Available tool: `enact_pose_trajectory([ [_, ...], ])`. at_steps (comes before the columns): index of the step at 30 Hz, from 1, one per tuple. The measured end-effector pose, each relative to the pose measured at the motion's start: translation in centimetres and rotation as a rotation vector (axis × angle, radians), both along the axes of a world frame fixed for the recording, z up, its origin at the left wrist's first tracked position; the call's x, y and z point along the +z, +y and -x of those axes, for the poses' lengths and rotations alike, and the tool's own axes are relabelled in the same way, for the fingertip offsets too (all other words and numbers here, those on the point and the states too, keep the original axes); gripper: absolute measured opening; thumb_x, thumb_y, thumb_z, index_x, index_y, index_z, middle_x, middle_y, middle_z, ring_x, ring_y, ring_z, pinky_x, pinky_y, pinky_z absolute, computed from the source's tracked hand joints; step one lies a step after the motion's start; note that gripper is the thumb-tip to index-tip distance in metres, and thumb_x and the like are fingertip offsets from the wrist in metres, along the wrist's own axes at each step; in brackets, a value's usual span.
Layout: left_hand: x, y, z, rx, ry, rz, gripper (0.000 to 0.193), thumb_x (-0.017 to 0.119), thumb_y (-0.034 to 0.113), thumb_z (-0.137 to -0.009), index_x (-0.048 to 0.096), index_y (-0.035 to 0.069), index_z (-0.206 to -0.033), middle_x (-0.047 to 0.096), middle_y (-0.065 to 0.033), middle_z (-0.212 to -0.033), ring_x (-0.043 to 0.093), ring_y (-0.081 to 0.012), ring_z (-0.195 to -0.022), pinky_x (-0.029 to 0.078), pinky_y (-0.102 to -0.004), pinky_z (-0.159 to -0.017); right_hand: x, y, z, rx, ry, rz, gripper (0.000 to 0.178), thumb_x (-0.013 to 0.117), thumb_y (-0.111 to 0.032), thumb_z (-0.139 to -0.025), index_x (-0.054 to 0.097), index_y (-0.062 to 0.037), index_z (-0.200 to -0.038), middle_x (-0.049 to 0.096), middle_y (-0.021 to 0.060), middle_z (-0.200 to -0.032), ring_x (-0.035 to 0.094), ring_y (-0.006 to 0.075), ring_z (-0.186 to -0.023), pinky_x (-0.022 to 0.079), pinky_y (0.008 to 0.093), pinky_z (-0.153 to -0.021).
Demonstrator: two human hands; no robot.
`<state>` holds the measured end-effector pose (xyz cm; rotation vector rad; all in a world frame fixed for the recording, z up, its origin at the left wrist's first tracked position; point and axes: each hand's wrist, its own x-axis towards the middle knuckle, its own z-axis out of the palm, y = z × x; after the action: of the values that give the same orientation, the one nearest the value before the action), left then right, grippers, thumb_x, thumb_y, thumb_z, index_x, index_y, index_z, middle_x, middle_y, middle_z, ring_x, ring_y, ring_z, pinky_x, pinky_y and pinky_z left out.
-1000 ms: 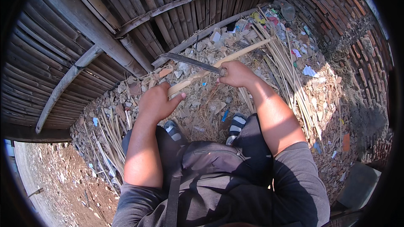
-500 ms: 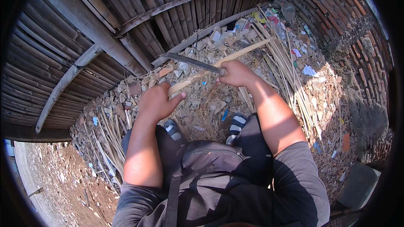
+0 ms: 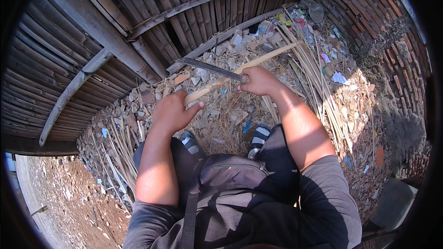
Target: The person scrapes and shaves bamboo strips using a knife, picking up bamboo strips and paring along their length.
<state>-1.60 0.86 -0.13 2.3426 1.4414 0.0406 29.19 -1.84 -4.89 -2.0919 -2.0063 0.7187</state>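
My left hand (image 3: 171, 111) is closed around the near-left end of a pale bamboo strip (image 3: 267, 56), its thumb pointing right. The strip slants up and away to the right, its far end over a pile of similar strips. My right hand (image 3: 259, 81) grips the handle of a machete (image 3: 210, 67); most of the handle is hidden by the fingers. The long dark blade points to the far left and crosses over the bamboo strip just left of my right hand. Whether the edge touches the strip, I cannot tell.
Split bamboo strips (image 3: 318, 87) lie heaped on the right, and more strips (image 3: 121, 154) lie at the left. Rubble and litter (image 3: 235, 115) cover the ground around my sandalled feet. A bamboo wall (image 3: 194, 14) rises ahead; a brick wall (image 3: 369, 14) stands at the right.
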Motion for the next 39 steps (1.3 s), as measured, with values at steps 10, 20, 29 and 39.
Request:
enact_pose_trajectory([
  [10, 0.3, 0.6, 0.9, 0.149, -0.162, 0.0, 0.059, 0.077, 0.056, -0.084, 0.072, 0.0, -0.106, 0.073, -0.0231, -0.086, 0.073, -0.04, -0.087, 0.056, -0.047, -0.08, 2.6, -0.7, -0.6, -0.141, 0.072, -0.072, 0.05, 0.082, -0.036, -0.08, 0.07, -0.0046, -0.117, 0.073, 0.0206, -0.103, 0.07, 0.0389, -0.102, 0.055, 0.048, -0.09],
  [20, 0.4, 0.1, 0.5, 0.119, -0.199, -0.049, 0.061, 0.083, 0.052, -0.079, 0.07, -0.001, -0.107, 0.073, -0.0227, -0.085, 0.074, -0.0382, -0.085, 0.056, -0.0455, -0.078, 3.1, -1.1, -1.0, 0.021, 0.039, -0.14, 0.05, 0.082, -0.034, -0.081, 0.07, -0.0073, -0.121, 0.074, 0.0219, -0.097, 0.07, 0.0417, -0.098, 0.055, 0.0493, -0.087],
  [29, 0.1, 0.0, -0.1, 0.138, -0.224, -0.054, 0.061, 0.083, 0.055, -0.078, 0.07, 0.002, -0.104, 0.073, -0.0222, -0.087, 0.072, -0.0416, -0.086, 0.056, -0.049, -0.078, 3.3, -1.2, 1.1, -0.141, 0.063, -0.158, 0.049, 0.08, -0.035, -0.084, 0.07, -0.0077, -0.122, 0.073, 0.0211, -0.095, 0.07, 0.0409, -0.097, 0.055, 0.0481, -0.086],
  [39, 0.4, 0.2, 0.1, 0.133, -0.234, -0.064, 0.061, 0.083, 0.055, -0.078, 0.07, 0.002, -0.104, 0.073, -0.0212, -0.085, 0.072, -0.041, -0.084, 0.056, -0.0489, -0.076, 3.1, -1.0, -2.4, -0.278, 0.228, -0.101, 0.045, 0.079, -0.034, -0.084, 0.071, -0.007, -0.12, 0.073, 0.0223, -0.098, 0.07, 0.04, -0.097, 0.054, 0.0485, -0.086],
])
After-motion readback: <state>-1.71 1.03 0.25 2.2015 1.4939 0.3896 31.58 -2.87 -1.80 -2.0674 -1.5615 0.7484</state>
